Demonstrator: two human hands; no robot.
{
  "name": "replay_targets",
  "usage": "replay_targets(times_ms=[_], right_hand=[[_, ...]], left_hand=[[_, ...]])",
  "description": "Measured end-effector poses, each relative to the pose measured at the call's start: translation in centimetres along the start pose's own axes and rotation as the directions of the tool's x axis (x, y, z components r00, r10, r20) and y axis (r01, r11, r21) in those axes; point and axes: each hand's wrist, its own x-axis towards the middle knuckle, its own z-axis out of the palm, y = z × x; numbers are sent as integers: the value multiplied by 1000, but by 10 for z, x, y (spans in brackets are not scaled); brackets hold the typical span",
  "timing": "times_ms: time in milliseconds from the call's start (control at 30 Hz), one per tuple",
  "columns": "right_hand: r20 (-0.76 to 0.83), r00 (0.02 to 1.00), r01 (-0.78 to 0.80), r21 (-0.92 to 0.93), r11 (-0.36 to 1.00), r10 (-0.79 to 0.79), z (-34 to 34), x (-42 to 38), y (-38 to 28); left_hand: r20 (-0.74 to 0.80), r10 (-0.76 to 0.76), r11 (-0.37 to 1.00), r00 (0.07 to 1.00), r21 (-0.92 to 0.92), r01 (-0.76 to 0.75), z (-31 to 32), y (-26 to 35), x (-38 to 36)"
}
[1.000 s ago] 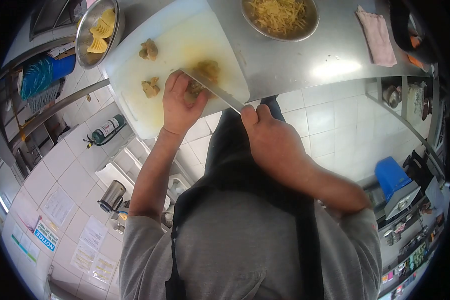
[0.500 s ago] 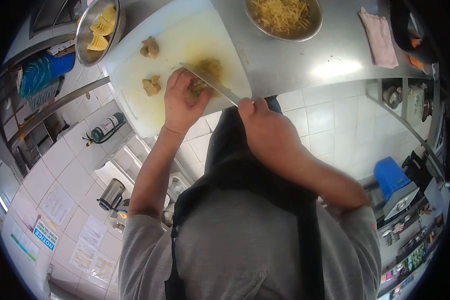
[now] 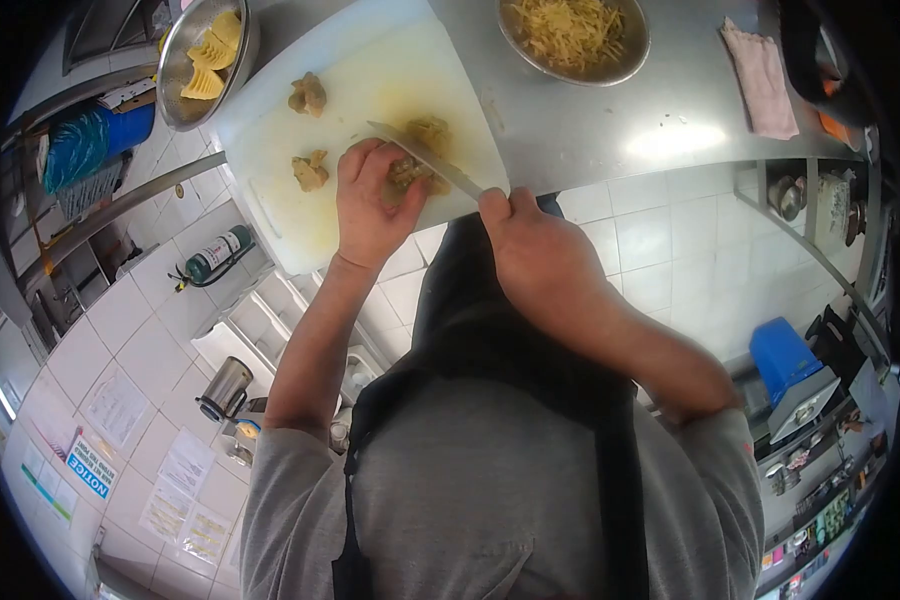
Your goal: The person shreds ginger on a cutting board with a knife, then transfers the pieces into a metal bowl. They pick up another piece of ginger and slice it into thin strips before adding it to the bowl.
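Observation:
In my right hand [image 3: 535,235] is the handle of a kitchen knife [image 3: 432,160], its long blade pointing up and left over the cutting board. My left hand [image 3: 372,205] has curled fingers pressing a knobbly brown-green vegetable piece [image 3: 406,175] onto the white cutting board [image 3: 270,130], right beside the blade. Just beyond the blade lies a small pile of thin cut vegetable slices [image 3: 430,132]. Two more brownish lumps rest on the board, an upper lump [image 3: 307,94] and a lower lump [image 3: 310,171]. My fingers partly hide the held piece.
A metal bowl of yellow pieces [image 3: 177,95] stands left of the board. On the steel counter [image 3: 590,130] are a metal bowl of yellowish shreds [image 3: 642,62] and a pink cloth [image 3: 759,80]. The counter's front edge runs close to my body.
The blade has shifted slightly up and away from my left hand, showing more of the vegetable piece. Both hands keep their grip. The whole view has shifted slightly.

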Motion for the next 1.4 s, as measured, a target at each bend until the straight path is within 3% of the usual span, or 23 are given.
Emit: replay_targets(times_ms=[100,533,633,933,1000,1400], right_hand=[[2,1000,9,18,1000,-9,-11,-11,-10],[-19,1000,-6,60,998,7,6,9,-9],[-31,999,-21,71,997,23,6,6,-9],[-7,1000,-8,-10,1000,8,31,20,3],[0,1000,-17,-3,1000,17,31,18,2],[27,999,-45,-11,999,45,31,9,2]], left_hand=[[38,-56,998,998,3,56,-3,2,0],[13,-44,995,999,-86,45,-1,5,3],[33,-105,989,994,-104,108,-3,8,4],[23,-65,991,998,-117,67,0,-2,2],[-43,-11,1000,999,-4,11,1,0,-4],[-21,-17,999,1000,-50,16,1,-1,-4]])
